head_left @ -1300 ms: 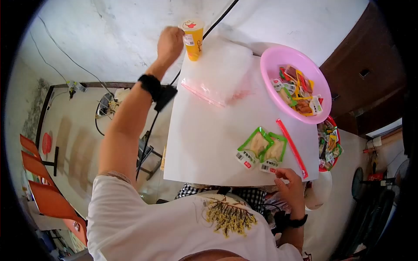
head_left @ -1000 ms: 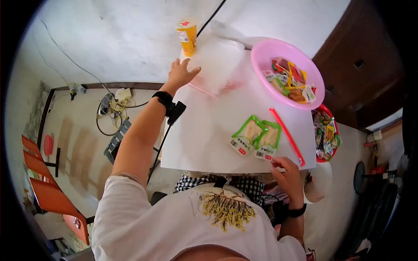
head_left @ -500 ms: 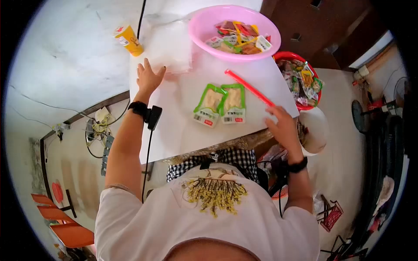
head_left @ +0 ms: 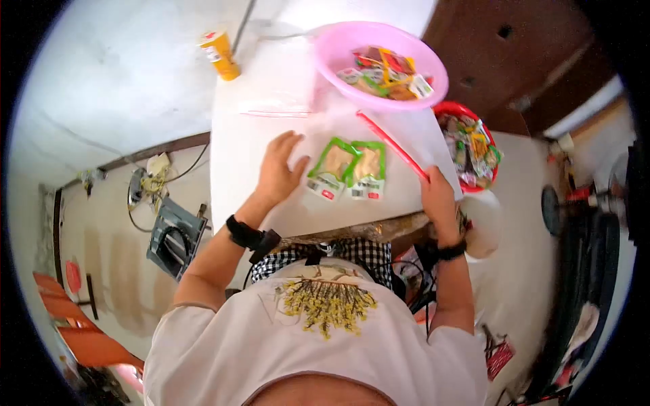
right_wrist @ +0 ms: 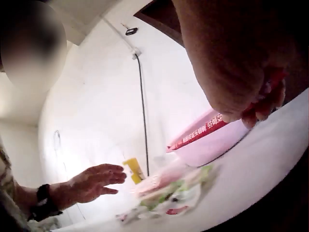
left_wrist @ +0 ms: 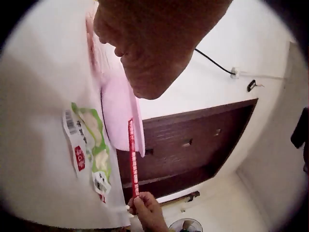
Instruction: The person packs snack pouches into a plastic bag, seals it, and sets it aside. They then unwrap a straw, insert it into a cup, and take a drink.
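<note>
My right hand (head_left: 440, 196) pinches the near end of a long, thin red packet (head_left: 393, 145); white lettering runs along the packet (left_wrist: 133, 162) in the left wrist view. The packet's far end is tilted up over the white table (head_left: 264, 155). Over the table's left part, my left hand (head_left: 279, 169) is held with loosely bent fingers and nothing in it. Just right of this hand lie two green-edged food pouches, a left pouch (head_left: 332, 166) and a right pouch (head_left: 367, 169), overlapping side by side with pale food showing through.
A pink basin (head_left: 332, 51) of snack packets stands at the back right. Clear plastic bags (head_left: 277, 78) lie at the back left beside a yellow drink cup (head_left: 220, 57). Below the table's right edge is a red basket (head_left: 497, 145) of more packets.
My left hand has left the drink cup and come back toward the pouches. My right hand has moved from the table's front edge to the red packet, taken hold and lifted it.
</note>
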A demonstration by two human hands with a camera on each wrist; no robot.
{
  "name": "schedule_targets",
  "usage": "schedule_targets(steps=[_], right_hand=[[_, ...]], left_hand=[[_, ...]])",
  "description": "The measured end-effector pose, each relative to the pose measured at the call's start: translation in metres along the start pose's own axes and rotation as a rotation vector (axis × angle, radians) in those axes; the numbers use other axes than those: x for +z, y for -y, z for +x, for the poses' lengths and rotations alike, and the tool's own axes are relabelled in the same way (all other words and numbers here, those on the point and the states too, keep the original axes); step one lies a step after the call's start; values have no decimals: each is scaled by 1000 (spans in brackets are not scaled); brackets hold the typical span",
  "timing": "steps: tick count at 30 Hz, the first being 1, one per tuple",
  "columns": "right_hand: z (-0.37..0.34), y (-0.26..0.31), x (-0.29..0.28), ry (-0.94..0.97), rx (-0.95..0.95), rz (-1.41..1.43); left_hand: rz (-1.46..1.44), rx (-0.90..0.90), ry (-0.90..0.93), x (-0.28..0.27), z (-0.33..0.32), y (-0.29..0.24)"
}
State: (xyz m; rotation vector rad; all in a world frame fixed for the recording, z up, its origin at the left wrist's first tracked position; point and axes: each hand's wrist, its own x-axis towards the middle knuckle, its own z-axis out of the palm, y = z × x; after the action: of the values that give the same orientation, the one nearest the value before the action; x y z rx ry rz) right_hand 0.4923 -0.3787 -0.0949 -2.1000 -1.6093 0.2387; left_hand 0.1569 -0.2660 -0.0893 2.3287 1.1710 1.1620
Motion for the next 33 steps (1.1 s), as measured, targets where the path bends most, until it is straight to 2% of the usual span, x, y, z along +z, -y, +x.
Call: schedule_targets(steps=[2,5,6,8,9,12,13,14,15,17,18,23,26,33], right_hand=[[-11,26,-14,39,-88,32],[-20,62,-21,21,-457,-84],[-19,74,-23,28,-520,-87],[-17,90,-25,36,-638,-92],[-15,89,-24,130,-624,-105],[-19,118,-22,-170,-599,-38],[-19,110,-14,-93,-522,46],[-19,105,-3,-111,-475,95],[-18,100,10,-130,-425,142],[-15,85,35,-139,-362,182],[-14,76,49,-129,-348,176],[-10,58,80,-131,-299,160],[-10,58,82,-120,-278,202],[-11,65,79,-81,-322,88]], left_hand=[[61,64,22,-12,2,-25],[347,328,72,-36,5,-54],[425,398,102,-43,5,-58],[326,247,426,-48,-3,-48],[267,173,585,-48,-6,-40],[153,162,333,-57,-25,-7],[170,-2,282,-67,-25,3],[213,-149,158,-71,-25,23],[160,-227,12,-77,-21,49],[201,-345,-115,-92,-10,92],[248,-376,-124,-95,-6,117],[251,-472,-139,-97,25,139],[259,-540,-38,-88,45,141],[377,-518,38,-54,70,161]])
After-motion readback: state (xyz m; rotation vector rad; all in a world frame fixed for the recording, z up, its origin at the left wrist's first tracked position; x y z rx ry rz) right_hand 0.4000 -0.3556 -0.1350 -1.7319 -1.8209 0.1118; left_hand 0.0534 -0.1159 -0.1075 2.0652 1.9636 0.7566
